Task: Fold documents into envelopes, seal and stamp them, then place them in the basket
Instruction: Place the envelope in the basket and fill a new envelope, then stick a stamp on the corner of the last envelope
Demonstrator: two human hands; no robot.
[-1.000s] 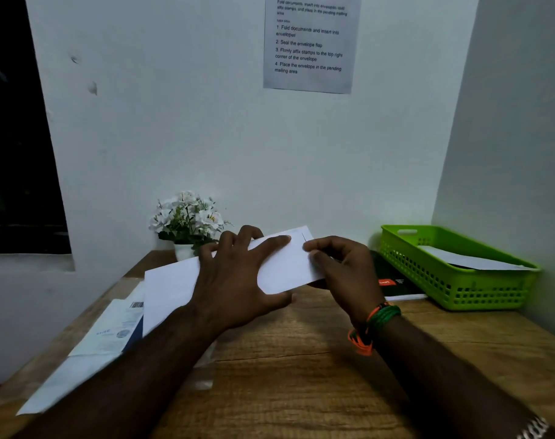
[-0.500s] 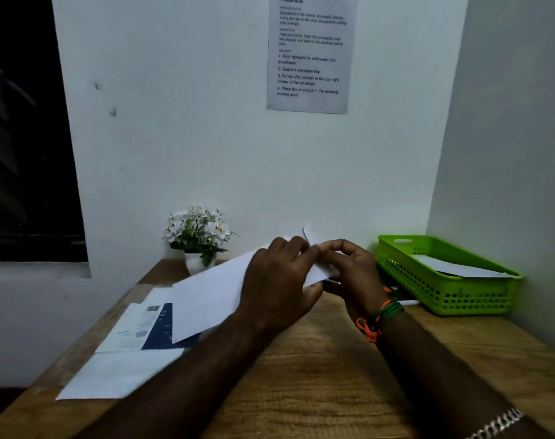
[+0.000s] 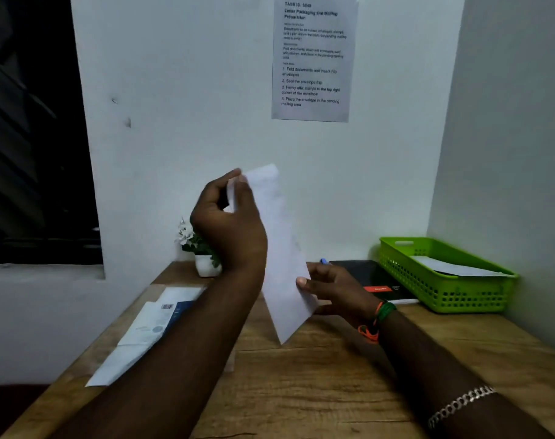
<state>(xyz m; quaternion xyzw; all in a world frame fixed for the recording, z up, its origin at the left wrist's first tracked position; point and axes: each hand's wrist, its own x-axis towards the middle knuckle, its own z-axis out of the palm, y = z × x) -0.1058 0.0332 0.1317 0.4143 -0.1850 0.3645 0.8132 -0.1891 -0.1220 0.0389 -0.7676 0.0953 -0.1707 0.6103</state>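
Both hands pinch a white envelope [image 3: 282, 258] held up on end, tilted, above the wooden desk [image 3: 317, 391]: the left hand [image 3: 230, 226] clasps its upper end, the right hand [image 3: 333, 288] its lower edge. Right of them sits a green basket [image 3: 459, 293] holding another envelope [image 3: 453, 267].

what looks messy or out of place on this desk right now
Little stands out. The loose papers at the desk's left edge lie fanned and overlapping, not squared. Both hands, left and right, hold the white envelope tilted above the desk. In the green basket, an envelope lies flat.
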